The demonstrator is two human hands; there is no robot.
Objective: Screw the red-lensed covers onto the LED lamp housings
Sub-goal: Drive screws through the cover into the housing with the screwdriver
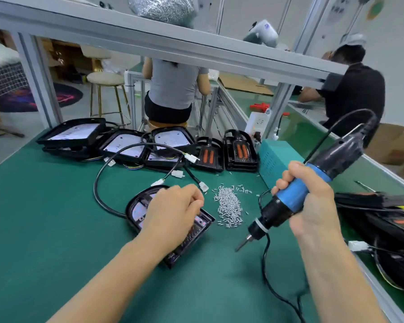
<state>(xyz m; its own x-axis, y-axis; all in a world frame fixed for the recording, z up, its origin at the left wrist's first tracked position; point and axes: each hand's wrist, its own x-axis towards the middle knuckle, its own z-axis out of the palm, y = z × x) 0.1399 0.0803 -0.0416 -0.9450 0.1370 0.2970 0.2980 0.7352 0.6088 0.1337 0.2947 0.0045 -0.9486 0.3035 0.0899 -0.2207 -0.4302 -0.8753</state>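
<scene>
A person works at a green worktop point(44, 206), seen from a camera on their own head. The left hand point(173, 213) rests on top of a black LED lamp housing point(135, 210) with its cover in place, fingers point(194, 194) curled down over the far edge, probably to steady the lamp for screwing. Whether those fingers also pinch a screw cannot be told. A black cable point(98, 183) loops away from the housing, beyond the left hand's fingers.

The right hand point(313, 201) has its fingers point(282, 183) clamped around the blue grip of an electric screwdriver point(289, 201). The tool is tilted, with its bit pointing down toward the worktop, clear of the lamp, so no screw is being driven at this instant.

Between the two hands, just beyond the left fingertips, lies a loose pile of small silver screws point(229, 206), within easy reach of either hand.

Farther out, past the screws, a row of open lamp housings point(124, 145) and stacked red-lensed covers point(240, 152) appears to wait its turn. More lamps point(383, 217) lie to the outer side of the right hand, perhaps finished ones.
</scene>
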